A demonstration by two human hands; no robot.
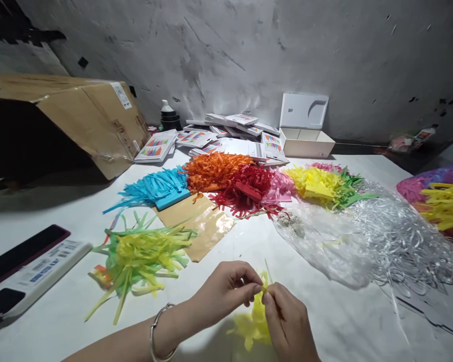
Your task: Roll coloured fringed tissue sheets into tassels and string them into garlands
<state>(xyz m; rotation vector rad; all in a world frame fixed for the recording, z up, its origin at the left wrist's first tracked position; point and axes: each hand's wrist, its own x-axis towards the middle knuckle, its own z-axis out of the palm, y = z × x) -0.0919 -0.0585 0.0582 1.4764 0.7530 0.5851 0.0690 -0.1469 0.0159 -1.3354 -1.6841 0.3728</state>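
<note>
A yellow tissue-paper tassel [254, 324] hangs between my two hands near the front edge of the view, its cut strips fanning out below. My left hand [228, 289], with a silver bangle on the wrist, pinches the top of the tassel between thumb and forefinger. Right beside it, my right hand [287, 319] grips the same spot, thumb against its bent fingers. A thin pale strand [268, 270] sticks up from between the fingertips. To the left lies a pile of yellow and green tassels [143, 251] on the white tabletop [196, 311].
Blue [154, 186], orange [215, 171], red [249, 186] and yellow [313, 183] fringe bundles line the middle. Silver ribbon [400, 236] and a plastic bag [324, 246] lie right. Flat printed boxes [241, 146] are piled behind. A carton [94, 120] and phone [26, 254] are left.
</note>
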